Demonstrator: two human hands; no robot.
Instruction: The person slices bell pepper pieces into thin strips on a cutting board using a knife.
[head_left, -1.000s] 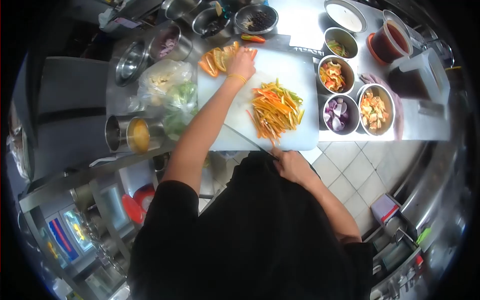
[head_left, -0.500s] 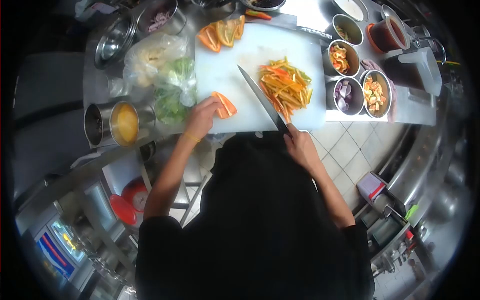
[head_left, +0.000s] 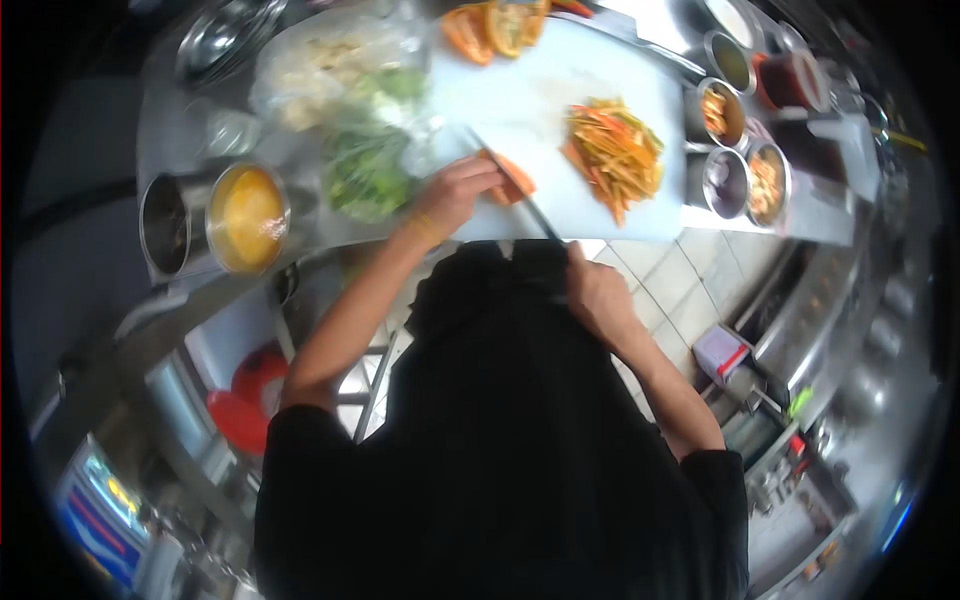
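Curled hands (head_left: 455,198): pepper (head_left: 524,180) left, knife (head_left: 542,219) right.

Bright light whitens the flat white rectangular cutting board (head_left: 535,88) at upper centre and glares off the shiny steel tabletop (head_left: 652,22) at upper right. A small glint sits on the round pool of yellow liquid (head_left: 248,220) at left. Blur softens the long steel knife (head_left: 518,188) near centre. Fisheye distortion bends the edges; the corners fall to black.
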